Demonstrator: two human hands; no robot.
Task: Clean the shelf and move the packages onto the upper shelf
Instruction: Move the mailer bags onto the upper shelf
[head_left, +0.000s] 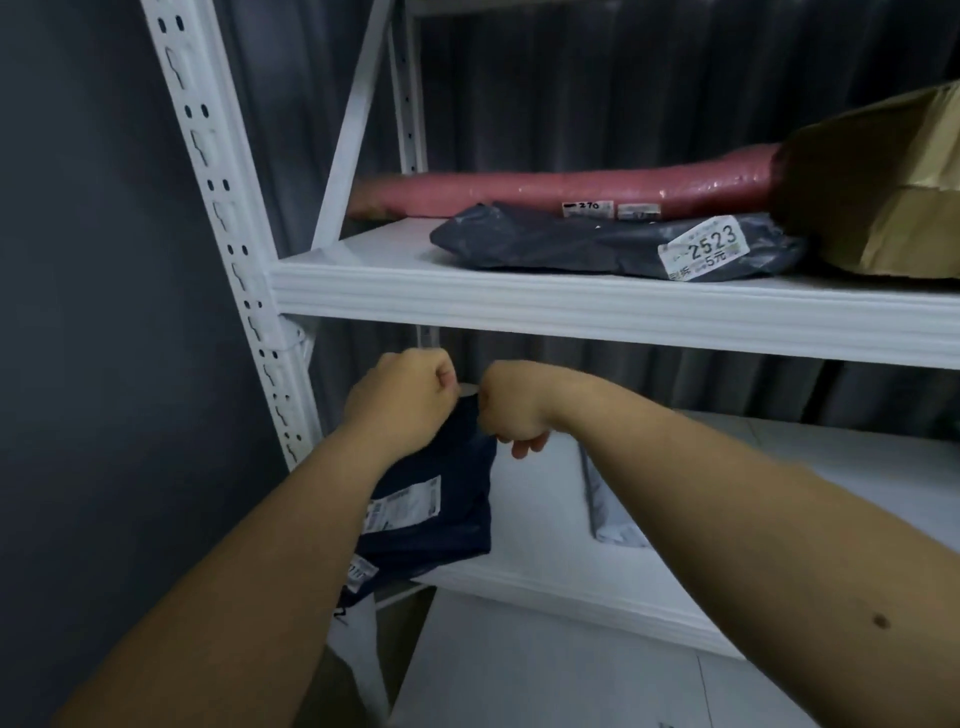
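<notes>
Packages were only partly readable: the dark blue package (441, 499) in hand had its top edge buried between the two fists, its lower left corner covered by the left forearm, and its white label (402, 506) too blurred to read. A pale grey package (605, 512) lay flat on the lower shelf (545, 566), below and to the right of the right-hand fingers, mostly hidden behind the right forearm. The brown paper parcel (878, 187) on the upper shelf (571, 306) was cut off by the frame's right edge. Left hand (402, 397) was raised just under the upper shelf's front lip, fingers curled tight, pinching the package's top edge; its fingertips were out of sight. Right hand (511, 408) sat just beside it, knuckles almost touching, also clenched on the same edge, with one or two fingers showing loose beneath the fist. Both forearms reached in from the bottom of the frame. The dark blue package hung down from the fingers, its bottom over the front edge of the lower shelf; whether it rested there could not be told. Above the fingers, on the upper shelf, lay a dark grey package (597, 247) labelled 2523 and behind it a long pink roll (561, 189).
</notes>
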